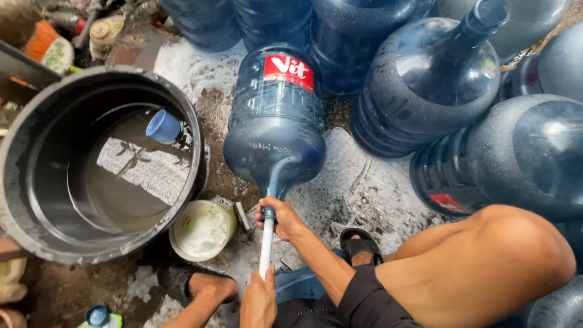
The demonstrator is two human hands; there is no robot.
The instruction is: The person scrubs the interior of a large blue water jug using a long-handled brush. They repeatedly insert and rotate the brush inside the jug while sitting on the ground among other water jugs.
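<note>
My right hand (280, 220) is closed around the neck of a big blue water jug (275, 115), right where a white pipe (266, 243) goes into its mouth. My left hand (259, 300) grips the lower end of that pipe. The jug lies on its side on the wet ground, its mouth toward me and a red label near its far end. To the left stands a large black tub (18, 158) holding some water, with a small blue cup (163, 126) floating in it. A pale bowl of soapy water (202, 229) sits just beside the tub, near my right hand. More blue jugs (425, 85) are piled behind and to the right.
</note>
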